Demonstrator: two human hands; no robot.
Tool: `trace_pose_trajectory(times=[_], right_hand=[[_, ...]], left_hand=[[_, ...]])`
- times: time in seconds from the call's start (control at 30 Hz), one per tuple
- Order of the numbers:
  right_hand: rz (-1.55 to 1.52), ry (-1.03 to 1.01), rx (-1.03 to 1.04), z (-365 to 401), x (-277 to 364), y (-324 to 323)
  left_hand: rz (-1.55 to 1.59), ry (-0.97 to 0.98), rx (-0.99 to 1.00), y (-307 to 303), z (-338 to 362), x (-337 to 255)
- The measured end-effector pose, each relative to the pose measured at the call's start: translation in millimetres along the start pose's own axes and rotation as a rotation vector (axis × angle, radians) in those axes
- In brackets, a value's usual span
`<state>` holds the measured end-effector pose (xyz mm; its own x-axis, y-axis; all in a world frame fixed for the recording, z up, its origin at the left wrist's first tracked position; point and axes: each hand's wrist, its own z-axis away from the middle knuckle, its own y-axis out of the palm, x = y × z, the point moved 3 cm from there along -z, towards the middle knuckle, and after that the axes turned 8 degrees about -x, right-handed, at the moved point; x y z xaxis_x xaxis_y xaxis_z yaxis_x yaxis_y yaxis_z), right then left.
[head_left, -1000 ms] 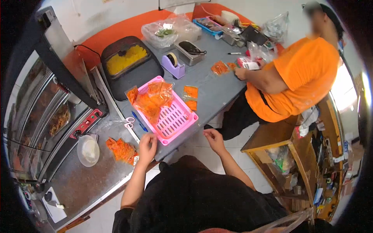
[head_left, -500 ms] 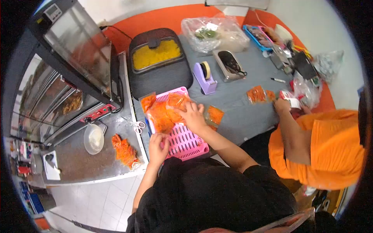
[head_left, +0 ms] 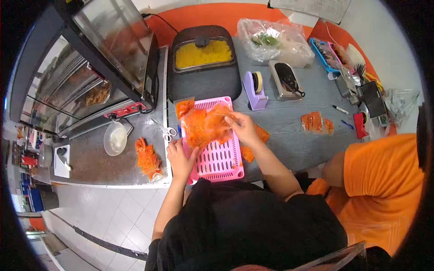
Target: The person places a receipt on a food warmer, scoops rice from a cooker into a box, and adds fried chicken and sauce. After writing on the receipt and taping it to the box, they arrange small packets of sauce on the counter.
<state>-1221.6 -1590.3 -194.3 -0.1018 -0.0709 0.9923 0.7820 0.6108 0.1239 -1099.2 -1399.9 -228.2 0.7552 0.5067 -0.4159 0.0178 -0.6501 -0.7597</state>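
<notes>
A pink slotted basket lies on the grey table in front of me. Clear bags of orange food cover its upper part. My right hand pinches the edge of one bag at the basket's right side. At the basket's left edge, my left hand rests with thumb and fingers apart, close below the bags. More orange packets lie just right of the basket, partly hidden by my right arm.
A lidded tray of yellow food, purple tape dispenser and metal container stand behind. Scissors, a bowl and orange packets are at left. A person in orange is at right, near small packets.
The view has shifted, so the table appears further left to right. My right hand has closed on a bag edge; my left hand has opened. The co-worker's hand has drawn back from the table.
</notes>
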Motion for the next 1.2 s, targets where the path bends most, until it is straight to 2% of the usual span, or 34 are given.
trace_pose_trajectory(times=[0.13, 0.2, 0.27, 0.33, 0.37, 0.4, 0.43, 0.47, 0.5, 0.57, 0.63, 0.67, 0.73, 0.77, 0.8, 0.87, 0.9, 1.0, 1.07, 1.13, 1.2], right_hand=[[-0.039, 0.002, -0.013, 3, -34, -15], [-0.015, -0.096, -0.033, 7, -32, -20], [0.007, -0.073, -0.075, 20, -20, -29], [0.465, -0.163, -0.097, 35, 5, -32], [0.222, -0.151, -0.115, 38, -3, -33], [0.219, -0.151, -0.125, 42, 5, -35], [0.432, -0.277, -0.148, 47, 22, -36], [0.645, -0.402, -0.169, 51, 32, -35], [0.64, -0.4, -0.174, 51, 31, -34], [0.375, -0.359, -0.2, 50, 27, -34], [0.379, -0.399, -0.188, 51, 27, -31], [0.385, -0.437, -0.174, 52, 27, -29], [0.372, -0.475, -0.156, 56, 31, -23], [0.361, -0.517, -0.138, 58, 33, -21], [0.361, -0.518, -0.139, 58, 32, -20], [0.39, -0.647, 0.014, 61, 30, -15], [0.391, -0.536, 0.076, 65, 34, -13], [0.561, -0.613, 0.171, 68, 24, -10], [0.536, -0.694, 0.084, 72, 22, -6], [0.506, -0.774, 0.004, 77, 13, -1], [0.534, -0.697, 0.004, 76, -2, 2]], left_hand=[[-0.02, -0.033, 0.014, 11, -7, 5], [-0.061, -0.116, 0.142, 17, -9, 9], [-0.003, -0.024, 0.055, 17, -10, 9], [-0.001, 0.112, -0.056, 4, -14, -6], [0.005, 0.124, -0.054, -1, -18, -10], [0.046, 0.233, -0.067, -7, -20, -16], [0.085, 0.337, -0.081, -12, -21, -22], [0.085, 0.342, -0.078, -17, -23, -24], [0.157, 0.334, -0.033, -20, -26, -27], [0.227, 0.33, 0.011, -22, -30, -27], [0.39, 0.015, 0.109, -17, -33, -16], [0.389, 0.015, 0.11, -18, -34, -17], [0.304, 0.286, -0.115, -34, -41, -34], [0.311, 0.383, -0.155, -44, -45, -47], [0.312, 0.384, -0.156, -47, -43, -50], [0.238, 0.456, -0.154, -50, -35, -52], [0.247, 0.477, -0.12, -49, -35, -51], [0.217, 0.494, -0.138, -46, -32, -46], [0.249, 0.475, -0.144, -44, -27, -44], [0.217, 0.327, 0.08, -40, -23, -44], [0.278, 0.352, 0.072, -41, -20, -54]])
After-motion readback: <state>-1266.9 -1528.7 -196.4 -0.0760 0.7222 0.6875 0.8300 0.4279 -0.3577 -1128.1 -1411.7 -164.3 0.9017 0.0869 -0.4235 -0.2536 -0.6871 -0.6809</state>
